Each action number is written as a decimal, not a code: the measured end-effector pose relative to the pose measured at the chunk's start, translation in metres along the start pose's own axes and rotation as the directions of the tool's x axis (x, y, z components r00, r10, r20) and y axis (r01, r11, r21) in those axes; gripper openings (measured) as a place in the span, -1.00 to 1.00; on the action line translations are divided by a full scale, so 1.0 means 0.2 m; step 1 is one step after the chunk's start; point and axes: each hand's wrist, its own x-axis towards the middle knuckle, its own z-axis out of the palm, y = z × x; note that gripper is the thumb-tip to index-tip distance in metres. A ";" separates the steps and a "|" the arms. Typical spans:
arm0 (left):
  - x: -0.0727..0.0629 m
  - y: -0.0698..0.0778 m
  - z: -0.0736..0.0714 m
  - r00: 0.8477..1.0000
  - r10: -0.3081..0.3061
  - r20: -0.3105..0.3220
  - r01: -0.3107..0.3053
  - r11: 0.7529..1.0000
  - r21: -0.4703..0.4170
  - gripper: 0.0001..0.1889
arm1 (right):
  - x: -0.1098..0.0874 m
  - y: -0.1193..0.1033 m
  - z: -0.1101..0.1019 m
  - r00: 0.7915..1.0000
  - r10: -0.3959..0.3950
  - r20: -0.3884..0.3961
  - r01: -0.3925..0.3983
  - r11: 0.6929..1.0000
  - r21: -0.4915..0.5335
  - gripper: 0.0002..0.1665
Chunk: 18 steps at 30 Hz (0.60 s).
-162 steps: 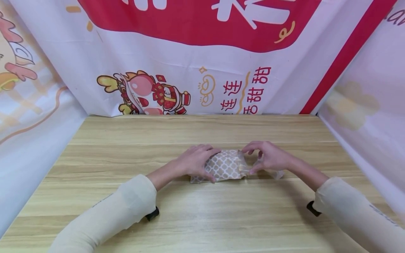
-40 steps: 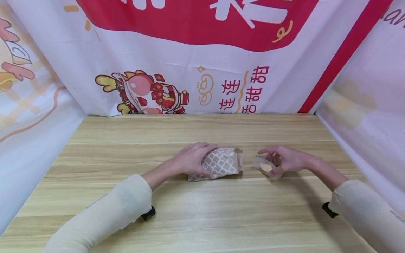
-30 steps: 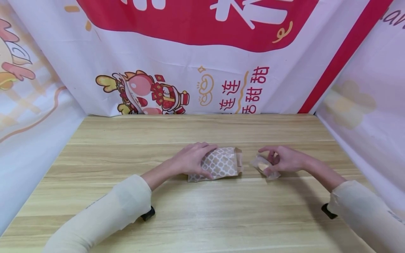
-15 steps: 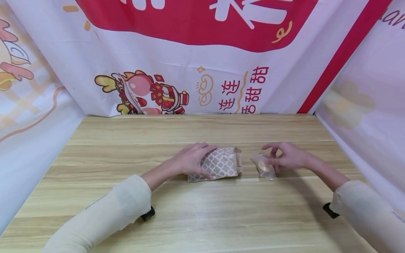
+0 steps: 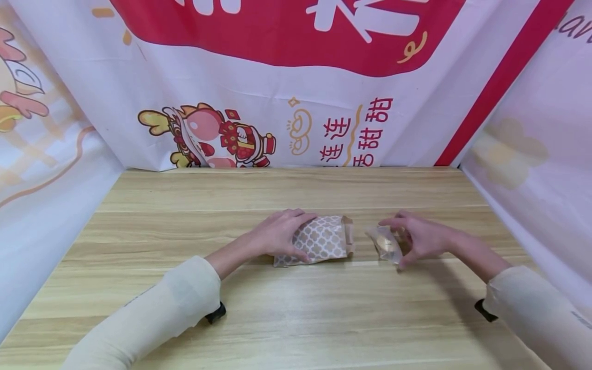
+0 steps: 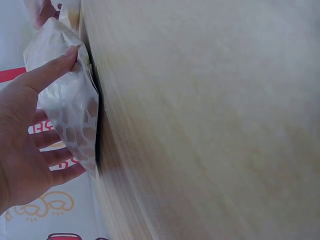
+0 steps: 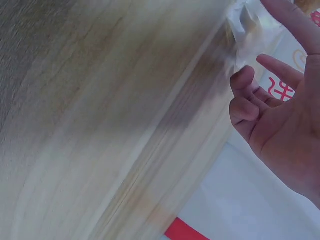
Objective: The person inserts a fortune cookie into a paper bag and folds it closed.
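Note:
A brown paper bag (image 5: pixel 324 237) with a white lattice pattern lies flat on the table, its opening facing right. My left hand (image 5: pixel 279 234) holds the bag's left part, thumb on the near side and fingers on the far side; the left wrist view shows the thumb pressing the patterned bag (image 6: pixel 75 110). Just right of the opening lies a small clear plastic packet (image 5: pixel 386 244) with something pale yellow inside. My right hand (image 5: pixel 423 239) is spread around that packet, index finger at its far side and thumb at its near end. In the right wrist view the other fingers (image 7: pixel 245 107) are bent.
The wood-grain table (image 5: pixel 296 318) stretches in front of both arms. A printed white and red cloth (image 5: pixel 277 82) hangs along the back edge, and more cloth closes off the left and right sides.
The packet has come away from the bag's opening to the right. My right hand has loosened its pinch on it and spread thumb and index. The left hand stays on the bag.

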 end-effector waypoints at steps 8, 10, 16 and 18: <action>0.00 0.00 0.00 1.000 0.000 -0.002 -0.001 1.000 -0.007 0.14 | 0.02 0.00 0.01 0.999 0.013 -0.047 -0.014 1.000 -0.018 0.07; 0.00 0.00 0.00 1.000 -0.002 -0.002 0.002 1.000 -0.009 0.13 | 0.02 0.00 0.01 0.999 0.013 -0.044 -0.014 1.000 -0.020 0.00; 0.00 0.00 0.00 1.000 -0.003 0.005 0.003 1.000 -0.012 0.14 | 0.03 0.00 0.02 0.999 0.010 -0.030 -0.011 0.999 -0.045 0.10; -0.01 0.00 -0.01 1.000 -0.003 0.008 0.003 1.000 -0.015 0.14 | 0.03 0.00 0.03 0.999 -0.004 -0.031 0.002 0.999 -0.054 0.15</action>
